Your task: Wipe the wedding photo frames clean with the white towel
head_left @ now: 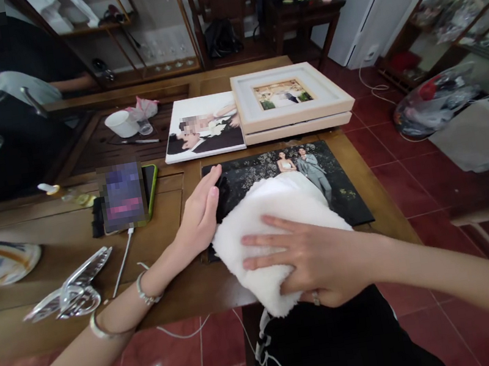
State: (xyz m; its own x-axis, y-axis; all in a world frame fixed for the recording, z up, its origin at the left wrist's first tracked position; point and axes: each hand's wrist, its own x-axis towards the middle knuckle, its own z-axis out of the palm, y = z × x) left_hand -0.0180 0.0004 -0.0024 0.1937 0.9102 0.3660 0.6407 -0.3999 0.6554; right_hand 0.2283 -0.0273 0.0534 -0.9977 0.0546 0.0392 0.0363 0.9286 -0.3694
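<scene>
A dark wedding photo panel lies on the wooden table in front of me, showing a couple among dark foliage. My right hand presses a white fluffy cloth onto the panel's near part, fingers spread over the fabric. The cloth hides much of the photo and hangs over the near table edge. Along the panel's left edge rests my left hand, fingers stretched out and pointing away from me, holding nothing.
Behind the panel lie a white photo board and stacked framed pictures. To the left are a phone on a white cable, a dropper bottle, crumpled silver wrapping and a white cup. Another person is at the far left.
</scene>
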